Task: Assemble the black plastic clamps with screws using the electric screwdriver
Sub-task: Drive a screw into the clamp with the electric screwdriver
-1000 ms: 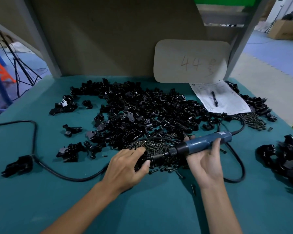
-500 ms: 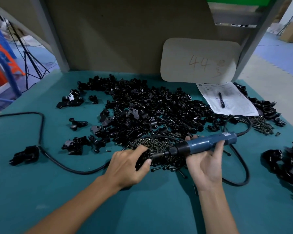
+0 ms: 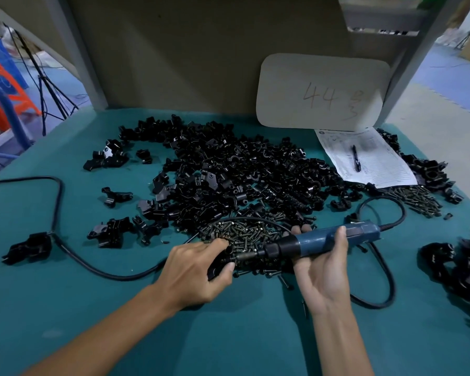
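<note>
Clamp (image 3: 217,267): we judge it light, stiff and smooth. It is best pinched by its sides so the screw hole stays free. It sits inside our left hand (image 3: 198,270), by the thumb.
Screws (image 3: 244,232): small and slick, so likely to roll. The heap lies just beyond the left hand's fingers.
Screwdriver (image 3: 329,241): we judge it rigid and heavier, and its cord (image 3: 385,280) may drag at the tail, so mid-barrel is the place to hold it. It lies across our right hand (image 3: 322,280), nose pointing at the left hand's clamp.
Left hand: palm down, low over the surface (image 3: 228,337). The fingers are curled round the clamp and the thumb presses its near side.
Right hand: palm up. The fingers wrap under the barrel and the thumb closes over the top.
Loose clamps (image 3: 242,175): heaped well beyond both hands.
</note>
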`<state>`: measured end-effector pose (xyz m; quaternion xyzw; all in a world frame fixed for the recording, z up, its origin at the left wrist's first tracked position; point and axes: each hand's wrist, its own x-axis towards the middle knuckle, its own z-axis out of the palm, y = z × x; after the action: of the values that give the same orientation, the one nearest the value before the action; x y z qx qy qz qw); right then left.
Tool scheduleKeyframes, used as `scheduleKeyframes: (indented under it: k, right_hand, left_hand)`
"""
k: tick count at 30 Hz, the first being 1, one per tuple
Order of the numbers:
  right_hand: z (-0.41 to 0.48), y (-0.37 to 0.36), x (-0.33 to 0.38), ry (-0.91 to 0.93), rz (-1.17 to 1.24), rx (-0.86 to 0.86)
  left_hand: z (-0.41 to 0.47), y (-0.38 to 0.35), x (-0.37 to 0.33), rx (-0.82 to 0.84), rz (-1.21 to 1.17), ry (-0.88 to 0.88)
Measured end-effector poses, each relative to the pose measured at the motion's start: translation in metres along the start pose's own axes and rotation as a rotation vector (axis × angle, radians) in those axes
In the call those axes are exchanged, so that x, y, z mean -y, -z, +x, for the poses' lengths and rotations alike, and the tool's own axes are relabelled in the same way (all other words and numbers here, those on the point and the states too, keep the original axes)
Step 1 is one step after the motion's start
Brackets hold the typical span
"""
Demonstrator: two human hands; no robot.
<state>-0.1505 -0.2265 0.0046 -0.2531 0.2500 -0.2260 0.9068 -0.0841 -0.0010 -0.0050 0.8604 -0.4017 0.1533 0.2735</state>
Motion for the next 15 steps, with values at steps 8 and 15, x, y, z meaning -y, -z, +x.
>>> scheduleKeyframes:
  k: [8,15]
  right_hand:
    - [0.0024,0.0021,-0.0037,-0.020,0.029,0.008]
    - [0.0013,0.0012,-0.0066,-0.035,0.047,0.009]
  left_hand:
    - [-0.0007,-0.0028,0.0018,0.058,0.014,0.034]
    - [0.0018,-0.0010,0.0013,0.089,0.009,0.050]
